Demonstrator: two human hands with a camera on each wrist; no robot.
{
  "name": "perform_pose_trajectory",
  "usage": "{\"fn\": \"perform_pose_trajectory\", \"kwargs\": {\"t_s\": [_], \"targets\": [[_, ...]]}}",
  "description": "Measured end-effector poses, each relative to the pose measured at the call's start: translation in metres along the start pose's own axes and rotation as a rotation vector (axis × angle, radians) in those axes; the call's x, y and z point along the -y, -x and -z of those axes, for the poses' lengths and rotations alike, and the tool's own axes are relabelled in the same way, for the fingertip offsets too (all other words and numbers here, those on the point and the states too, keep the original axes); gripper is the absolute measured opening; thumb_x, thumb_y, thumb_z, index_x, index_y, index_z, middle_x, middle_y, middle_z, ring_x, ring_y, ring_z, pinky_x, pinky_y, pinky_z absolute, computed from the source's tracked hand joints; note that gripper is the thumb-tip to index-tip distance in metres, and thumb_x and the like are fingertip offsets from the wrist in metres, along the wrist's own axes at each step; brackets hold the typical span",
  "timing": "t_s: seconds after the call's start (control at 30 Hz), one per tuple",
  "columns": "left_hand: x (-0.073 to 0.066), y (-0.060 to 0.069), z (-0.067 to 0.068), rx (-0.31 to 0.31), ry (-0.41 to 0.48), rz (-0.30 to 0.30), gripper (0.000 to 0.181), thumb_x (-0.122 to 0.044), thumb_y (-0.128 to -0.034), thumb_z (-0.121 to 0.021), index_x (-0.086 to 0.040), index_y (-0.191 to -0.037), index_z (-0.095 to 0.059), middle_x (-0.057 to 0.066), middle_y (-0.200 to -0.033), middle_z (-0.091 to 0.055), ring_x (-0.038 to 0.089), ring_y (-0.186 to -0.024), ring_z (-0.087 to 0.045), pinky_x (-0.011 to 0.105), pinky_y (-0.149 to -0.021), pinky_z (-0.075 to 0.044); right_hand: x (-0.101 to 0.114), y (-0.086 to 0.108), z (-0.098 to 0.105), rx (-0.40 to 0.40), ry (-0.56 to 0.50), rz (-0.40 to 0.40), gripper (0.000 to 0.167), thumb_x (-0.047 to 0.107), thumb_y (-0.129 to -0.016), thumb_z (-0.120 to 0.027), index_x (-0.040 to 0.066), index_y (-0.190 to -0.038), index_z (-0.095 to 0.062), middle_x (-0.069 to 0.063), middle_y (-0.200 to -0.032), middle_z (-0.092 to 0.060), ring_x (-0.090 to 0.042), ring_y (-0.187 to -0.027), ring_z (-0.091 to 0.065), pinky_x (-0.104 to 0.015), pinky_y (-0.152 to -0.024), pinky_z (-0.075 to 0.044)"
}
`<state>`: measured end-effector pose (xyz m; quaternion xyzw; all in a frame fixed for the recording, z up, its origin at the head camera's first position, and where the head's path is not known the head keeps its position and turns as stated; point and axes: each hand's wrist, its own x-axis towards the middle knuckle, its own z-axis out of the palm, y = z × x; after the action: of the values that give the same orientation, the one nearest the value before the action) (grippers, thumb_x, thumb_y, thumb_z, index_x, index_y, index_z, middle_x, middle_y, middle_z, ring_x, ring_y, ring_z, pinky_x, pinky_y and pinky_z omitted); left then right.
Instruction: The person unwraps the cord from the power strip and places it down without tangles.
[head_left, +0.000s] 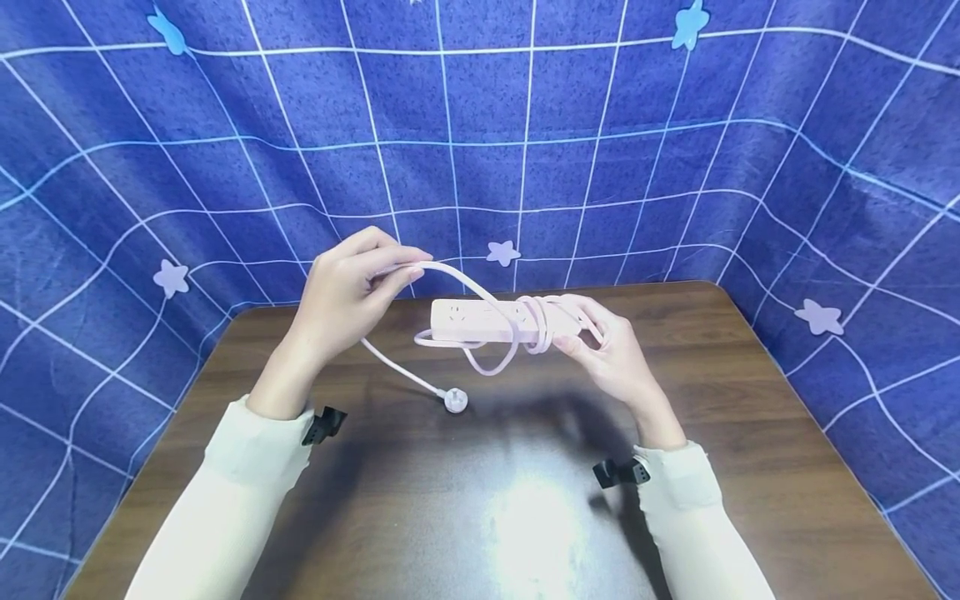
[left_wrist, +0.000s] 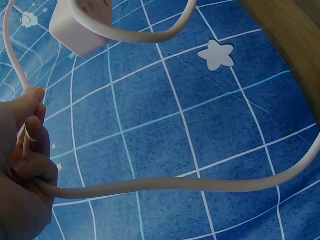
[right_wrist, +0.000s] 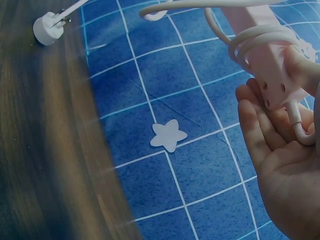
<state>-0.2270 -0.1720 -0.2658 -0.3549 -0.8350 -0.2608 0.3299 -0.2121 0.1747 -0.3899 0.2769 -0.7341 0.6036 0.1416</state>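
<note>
A pale pink power strip (head_left: 480, 320) is held level above the table by my right hand (head_left: 611, 346), which grips its right end with thumb and fingers. Its white cord (right_wrist: 260, 42) wraps round the strip in several turns beside that hand. On the left, my left hand (head_left: 356, 287) pinches the free length of the cord (left_wrist: 165, 185) between thumb and curled fingers, higher than the strip. From the left hand the cord hangs down to a round plug (head_left: 455, 400) over the tabletop. Sockets show on the strip's front face.
A brown wooden table (head_left: 420, 500) lies below, with a bright glare spot near its front. Blue cloth (head_left: 480, 183) with white grid lines and star shapes hangs behind and at both sides. Small black wrist devices (head_left: 324, 426) sit by the sleeves.
</note>
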Motion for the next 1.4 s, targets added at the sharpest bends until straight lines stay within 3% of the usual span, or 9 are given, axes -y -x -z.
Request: {"fn": "perform_pose_trajectory", "kwargs": {"t_s": [0.17, 0.37, 0.53, 0.9, 1.4], "targets": [[0.001, 0.009, 0.001, 0.008, -0.026, -0.007, 0.011, -0.017, -0.0958, -0.081, -0.021, -0.106, -0.084, -0.005, -0.09, -0.068, 0.006, -0.073, -0.052, 0.023, -0.066, -0.037, 0.0, 0.0, 0.001, -0.023, 0.016, -0.003, 0.047, -0.002, -0.097, -0.073, 0.001, -0.142, -0.062, -0.016, -0.136, -0.069, -0.01, -0.12, -0.066, -0.025, -0.107, -0.05], [-0.002, 0.02, 0.003, 0.037, -0.011, 0.006, 0.008, -0.017, -0.0965, -0.08, -0.023, -0.102, -0.081, -0.01, -0.095, -0.069, 0.004, -0.079, -0.054, 0.023, -0.071, -0.042, -0.002, 0.0, 0.0, -0.034, 0.026, 0.0, 0.046, -0.001, -0.096, -0.074, 0.003, -0.141, -0.063, -0.012, -0.134, -0.071, -0.011, -0.118, -0.067, -0.025, -0.105, -0.051], [-0.002, 0.028, 0.001, 0.073, 0.005, 0.004, 0.009, -0.016, -0.0986, -0.078, -0.024, -0.104, -0.08, -0.013, -0.09, -0.066, 0.003, -0.075, -0.052, 0.021, -0.067, -0.04, -0.002, 0.0, 0.001, -0.042, 0.025, -0.001, 0.045, 0.001, -0.097, -0.073, 0.005, -0.141, -0.064, -0.011, -0.134, -0.071, -0.012, -0.119, -0.067, -0.025, -0.106, -0.05], [0.006, 0.048, -0.006, 0.114, 0.035, 0.028, 0.013, -0.016, -0.0957, -0.081, -0.024, -0.106, -0.079, -0.015, -0.091, -0.067, 0.002, -0.076, -0.054, 0.019, -0.067, -0.042, -0.001, 0.001, 0.002, -0.065, 0.002, -0.024, 0.044, 0.003, -0.098, -0.074, 0.005, -0.141, -0.064, -0.01, -0.134, -0.071, -0.012, -0.118, -0.067, -0.028, -0.105, -0.051], [0.017, 0.069, -0.015, 0.215, 0.037, 0.078, 0.013, -0.025, -0.095, -0.082, -0.028, -0.107, -0.078, -0.017, -0.087, -0.062, 0.004, -0.07, -0.054, 0.021, -0.063, -0.041, 0.001, 0.0, 0.001, -0.071, -0.015, -0.025, 0.044, 0.002, -0.098, -0.073, 0.005, -0.141, -0.064, -0.009, -0.133, -0.072, -0.011, -0.115, -0.068, -0.024, -0.101, -0.053]]}}
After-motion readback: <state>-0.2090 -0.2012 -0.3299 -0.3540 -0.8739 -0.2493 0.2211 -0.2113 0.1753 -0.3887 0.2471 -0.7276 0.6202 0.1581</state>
